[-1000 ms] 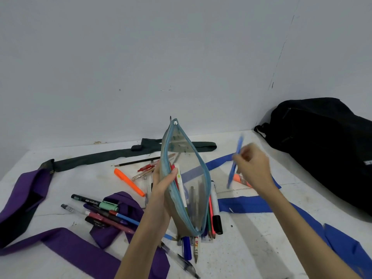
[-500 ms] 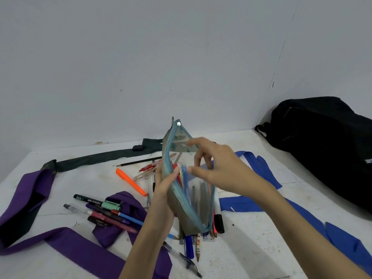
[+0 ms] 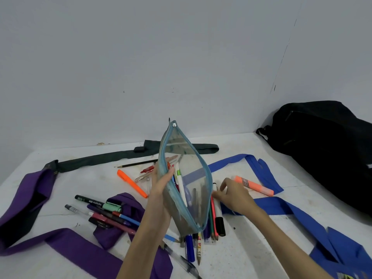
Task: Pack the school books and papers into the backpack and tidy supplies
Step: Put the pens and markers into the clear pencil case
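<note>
Here the left hand [image 3: 161, 184] grips the near lip of the clear pencil pouch [image 3: 186, 178], thumb hooked over its blue zipper edge, holding it upright with the mouth gaping wide towards the right. Inside stand several pens, one white with a green band. At about four o'clock from the pouch, the right hand [image 3: 231, 195] reaches down, fingers curled and pinching the white marker [image 3: 218, 210] that lies on the white table [image 3: 251, 248] among pencils. An orange highlighter [image 3: 254, 186] lies just beyond that hand at two o'clock. Bare table opens at five o'clock, between the blue strap [image 3: 281, 206] and the forearms. At nine o'clock a heap of pens [image 3: 100, 210] rests on the purple strap [image 3: 70, 244]. The black backpack [image 3: 322, 148] sits well apart at three o'clock, against the wall.
</note>
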### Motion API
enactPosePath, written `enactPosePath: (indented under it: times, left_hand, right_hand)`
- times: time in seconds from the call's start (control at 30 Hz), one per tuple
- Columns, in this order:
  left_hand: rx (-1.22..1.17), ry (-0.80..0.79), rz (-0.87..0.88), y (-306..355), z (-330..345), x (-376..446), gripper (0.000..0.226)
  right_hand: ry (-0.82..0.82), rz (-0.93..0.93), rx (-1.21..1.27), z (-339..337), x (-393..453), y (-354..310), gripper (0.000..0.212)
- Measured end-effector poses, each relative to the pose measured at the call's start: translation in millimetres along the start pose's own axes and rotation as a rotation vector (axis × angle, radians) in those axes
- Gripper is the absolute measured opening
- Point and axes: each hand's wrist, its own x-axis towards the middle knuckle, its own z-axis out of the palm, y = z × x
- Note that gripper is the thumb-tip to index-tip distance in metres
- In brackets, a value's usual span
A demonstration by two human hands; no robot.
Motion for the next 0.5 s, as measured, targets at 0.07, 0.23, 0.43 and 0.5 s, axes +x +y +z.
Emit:
enactPosePath:
  times: [0.07, 0.23, 0.43, 0.5]
  left_hand:
    - [-0.007, 0.006, -0.013, -0.3, -3.5, 0.4, 0.06]
    - [0.002, -0.001, -0.009, 0.7, 0.2, -0.9, 0.058]
    - [-0.004, 0.046, -0.021, 0.6, -0.3, 3.0, 0.077]
    - [-0.009, 0.038, -0.032, -0.1, 0.8, 3.3, 0.088]
  right_hand:
    - [-0.009, 0.002, 0.05, 2.0, 4.0, -0.3, 0.029]
    - [0.114, -0.008, 0.33, -8.9, 4.4, -3.9, 0.019]
    - [0.773, -0.398, 0.994, -68.6, -30.8, -42.7, 0.027]
    - [0.888, -0.577, 1.063, -81.4, -44.8, -59.0, 0.025]
